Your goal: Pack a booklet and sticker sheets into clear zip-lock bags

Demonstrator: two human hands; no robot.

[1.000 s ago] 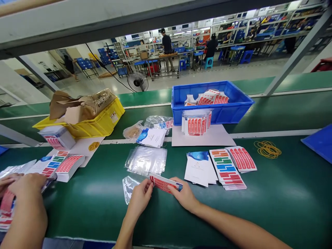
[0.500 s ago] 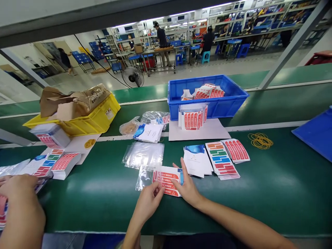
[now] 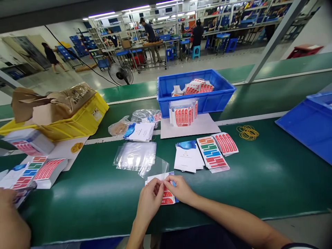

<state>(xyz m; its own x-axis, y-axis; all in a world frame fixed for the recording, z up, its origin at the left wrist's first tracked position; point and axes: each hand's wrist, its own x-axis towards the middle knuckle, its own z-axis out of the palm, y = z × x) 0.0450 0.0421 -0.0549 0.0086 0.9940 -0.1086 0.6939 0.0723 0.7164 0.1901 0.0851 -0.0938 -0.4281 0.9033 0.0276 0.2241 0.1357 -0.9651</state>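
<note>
My left hand and my right hand meet over a small set of red, white and blue printed cards lying on the green belt. Both hands pinch the near edge of a clear plastic bag that lies over the cards' far end. A pile of clear bags lies just beyond. To the right lie a white and blue booklet stack, a multicoloured label stack and a red label stack.
A blue bin with red packs stands behind, bagged packs leaning on it. A yellow bin with brown paper sits left, another blue bin right. Rubber bands lie nearby. Another person's arm works at the far left.
The cards went from held on edge to lying flat on the belt. My hands closed in together and pinched the clear bag's edge. The view shifted right.
</note>
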